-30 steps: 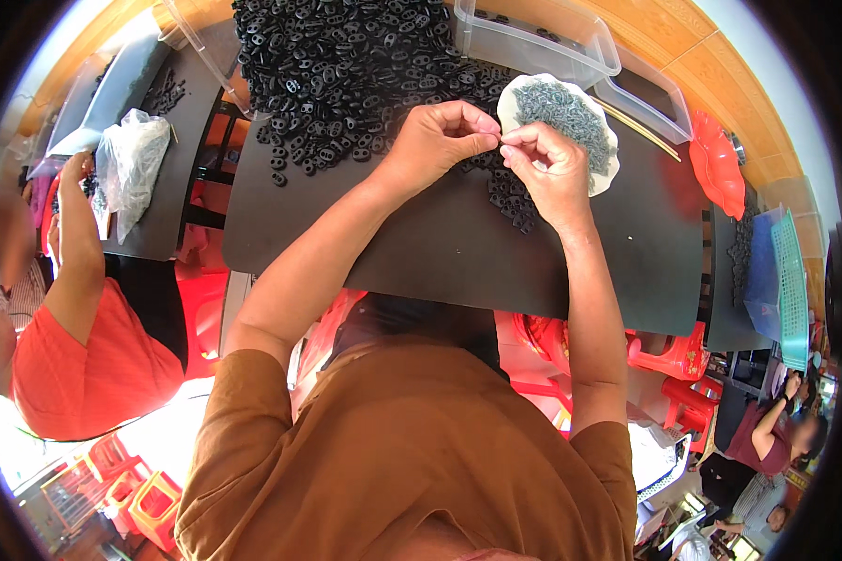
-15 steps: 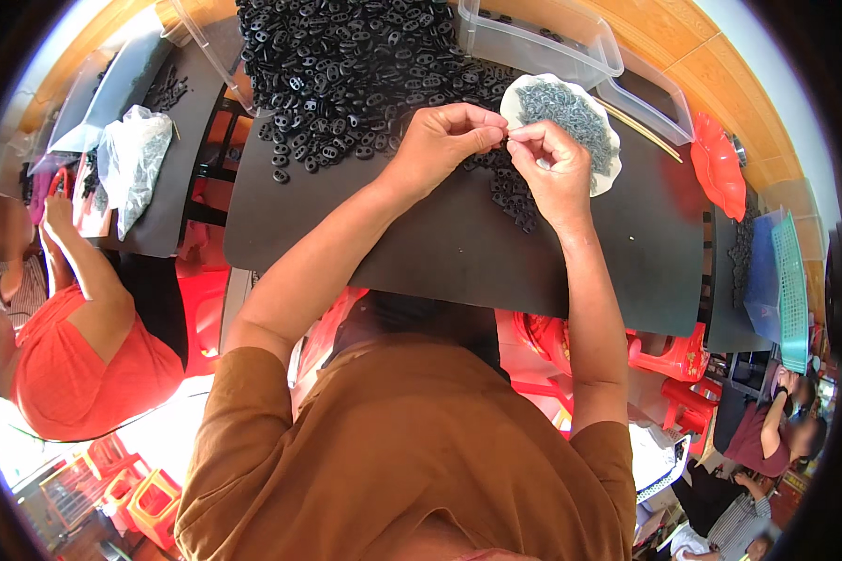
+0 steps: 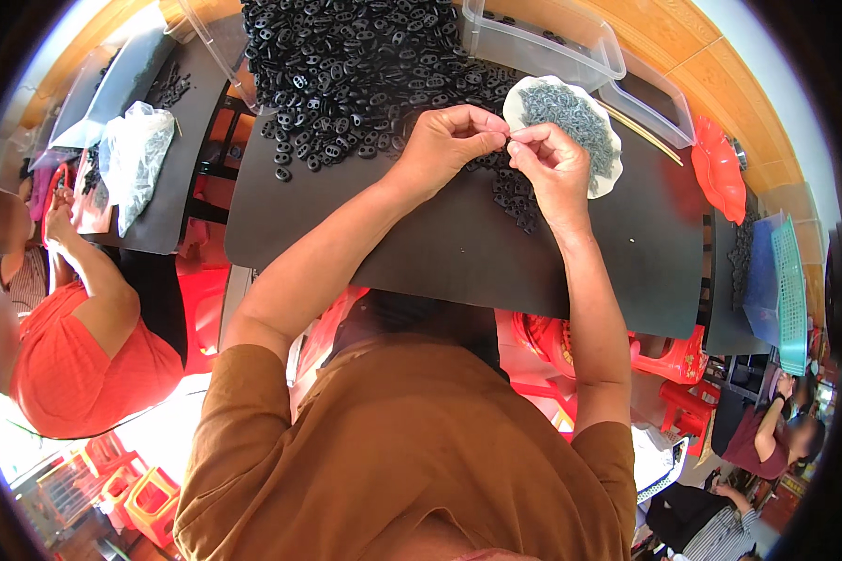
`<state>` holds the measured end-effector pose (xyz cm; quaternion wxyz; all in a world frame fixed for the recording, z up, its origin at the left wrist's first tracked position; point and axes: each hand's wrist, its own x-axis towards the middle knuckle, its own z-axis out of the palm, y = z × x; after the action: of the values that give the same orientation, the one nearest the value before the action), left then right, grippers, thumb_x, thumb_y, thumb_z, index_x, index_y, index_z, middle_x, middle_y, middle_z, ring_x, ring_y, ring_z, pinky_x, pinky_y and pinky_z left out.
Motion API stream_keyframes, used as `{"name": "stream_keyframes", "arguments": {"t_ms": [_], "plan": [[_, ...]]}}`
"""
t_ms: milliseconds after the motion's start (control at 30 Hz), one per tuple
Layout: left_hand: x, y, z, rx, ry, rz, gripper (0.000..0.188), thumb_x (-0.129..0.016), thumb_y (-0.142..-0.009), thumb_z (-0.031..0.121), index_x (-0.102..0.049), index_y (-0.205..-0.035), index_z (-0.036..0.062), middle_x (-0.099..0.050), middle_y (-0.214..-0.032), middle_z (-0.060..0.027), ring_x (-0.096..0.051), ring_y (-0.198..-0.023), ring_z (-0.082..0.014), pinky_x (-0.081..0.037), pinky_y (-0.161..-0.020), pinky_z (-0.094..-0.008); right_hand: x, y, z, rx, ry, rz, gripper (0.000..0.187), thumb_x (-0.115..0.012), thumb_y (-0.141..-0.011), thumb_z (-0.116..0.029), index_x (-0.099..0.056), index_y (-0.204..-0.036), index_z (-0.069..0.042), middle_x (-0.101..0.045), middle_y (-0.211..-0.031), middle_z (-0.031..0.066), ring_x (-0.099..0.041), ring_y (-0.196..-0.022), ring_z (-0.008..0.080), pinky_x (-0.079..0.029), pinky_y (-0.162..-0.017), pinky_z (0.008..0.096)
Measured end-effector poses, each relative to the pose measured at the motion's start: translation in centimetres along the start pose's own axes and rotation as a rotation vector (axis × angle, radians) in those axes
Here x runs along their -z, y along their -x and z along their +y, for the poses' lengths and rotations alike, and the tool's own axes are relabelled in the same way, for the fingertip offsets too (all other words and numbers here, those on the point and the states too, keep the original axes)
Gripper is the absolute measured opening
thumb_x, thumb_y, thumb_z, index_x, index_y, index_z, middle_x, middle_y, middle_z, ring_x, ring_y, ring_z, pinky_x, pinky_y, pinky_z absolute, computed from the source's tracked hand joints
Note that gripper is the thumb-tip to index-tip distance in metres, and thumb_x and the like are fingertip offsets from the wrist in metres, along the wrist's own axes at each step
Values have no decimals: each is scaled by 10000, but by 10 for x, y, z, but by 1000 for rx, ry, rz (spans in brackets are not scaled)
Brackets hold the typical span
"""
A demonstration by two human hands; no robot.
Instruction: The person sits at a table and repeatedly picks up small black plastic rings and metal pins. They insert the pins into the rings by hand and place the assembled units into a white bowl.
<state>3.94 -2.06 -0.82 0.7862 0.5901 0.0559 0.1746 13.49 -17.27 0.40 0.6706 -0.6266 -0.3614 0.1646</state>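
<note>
My left hand [image 3: 451,148] and my right hand [image 3: 556,170] meet fingertip to fingertip above the dark table [image 3: 421,248]. Each is closed in a pinch; a tiny dark bit shows between them, mostly hidden by the fingers. Beyond my left hand spreads a large heap of black oval pieces [image 3: 341,79] with two holes each. Right beside my right hand, a cream scalloped plate [image 3: 604,183] carries a mound of small grey translucent pieces [image 3: 571,117]. Under my wrists lies a smaller cluster of black pieces [image 3: 515,203].
Clear plastic bins [image 3: 543,47] stand along the far edge, with thin sticks [image 3: 647,138] and a red leaf-shaped dish [image 3: 718,173] at right. A person in red [image 3: 94,355] sits at a table on the left, near a white plastic bag [image 3: 136,154]. Red stools [image 3: 688,407] stand below.
My hands stay pinched together in nearly the same spot, with only slight finger movement. The person at left has shifted a little, and so has a person at lower right.
</note>
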Motion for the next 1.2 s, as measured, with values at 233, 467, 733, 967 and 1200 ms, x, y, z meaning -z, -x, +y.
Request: {"name": "stream_keyframes", "arguments": {"t_ms": [233, 467, 733, 967, 1200], "plan": [[3, -2, 4, 17, 64, -36, 141, -700, -916, 90, -710, -1045, 33, -700, -992, -29, -650, -892, -100, -545, -833, -260, 0, -2, -2, 79, 35, 13, 72, -674, -877, 42, -657, -919, -14, -671, -844, 8, -612, -748, 54, -516, -679, 221], [6, -3, 4, 67, 101, -56, 142, -700, -918, 101, -711, -1041, 33, -699, -1021, -38, -671, -933, -123, -563, -862, -272, 3, -3, 0, 94, 124, 16, 76, -687, -863, 39, -657, -904, -18, -682, -848, 8, -623, -758, 53, -515, -693, 221], [7, -3, 4, 51, 31, -47, 105, -715, -896, 70, -715, -995, 35, -705, -985, -41, -679, -879, -121, -565, -807, -258, 4, -2, 1, 127, 230, 8, 94, -704, -836, 44, -660, -885, -25, -684, -848, 2, -624, -758, 52, -512, -688, 225], [7, -4, -2, 35, 15, -32, 102, -721, -881, 45, -713, -982, 32, -708, -958, -42, -675, -857, -119, -563, -790, -261, 2, -1, -1, 37, 88, -21, 72, -665, -880, 35, -639, -928, -13, -678, -859, 30, -649, -752, 87, -540, -686, 235], [6, -3, 2, 80, 118, -5, 126, -732, -873, 46, -711, -996, 26, -705, -944, -41, -663, -835, -110, -565, -777, -261, 0, -1, -7, 30, -5, -43, 44, -642, -922, 4, -634, -965, -1, -684, -885, 62, -690, -751, 134, -568, -687, 247]]}}
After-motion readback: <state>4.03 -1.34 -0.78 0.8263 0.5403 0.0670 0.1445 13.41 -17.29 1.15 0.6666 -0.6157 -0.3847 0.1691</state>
